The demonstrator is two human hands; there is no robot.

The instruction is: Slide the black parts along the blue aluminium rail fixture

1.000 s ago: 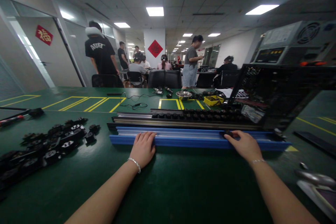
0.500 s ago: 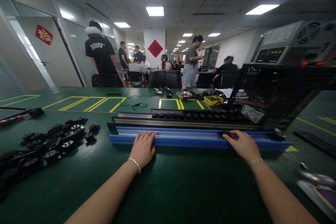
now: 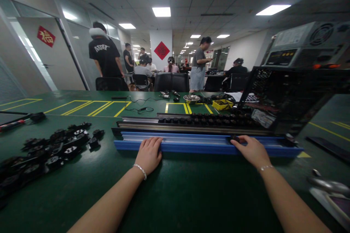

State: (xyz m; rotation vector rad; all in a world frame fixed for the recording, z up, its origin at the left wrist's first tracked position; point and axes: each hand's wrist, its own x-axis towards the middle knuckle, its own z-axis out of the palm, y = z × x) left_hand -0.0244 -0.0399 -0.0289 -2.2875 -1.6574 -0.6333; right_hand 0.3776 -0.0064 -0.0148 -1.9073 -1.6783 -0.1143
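Observation:
A long blue channel rail (image 3: 194, 147) lies crosswise on the green table before me. My left hand (image 3: 149, 156) is over its near wall left of the middle, fingers together and curled onto the edge. Farther right, my right hand (image 3: 253, 151) pinches a small black part (image 3: 234, 138) between thumb and fingers, inside the channel. Much of that part is covered by the fingers. At the rail's right end sits another dark part (image 3: 290, 140). Directly behind the rail runs a dark rail (image 3: 191, 128), with a row of black parts (image 3: 210, 119) beyond it.
Many loose black parts (image 3: 54, 149) are heaped on the left. An open computer case (image 3: 276, 98) stands at the right. Farther back are a metal bowl (image 3: 191, 99), a yellow tray (image 3: 222, 105) and cables. A metal-looking tool (image 3: 329, 185) lies at the right edge. Several people are in the background.
My right hand and the black part it pinches have shifted very slightly to the left along the channel. The left hand keeps its place.

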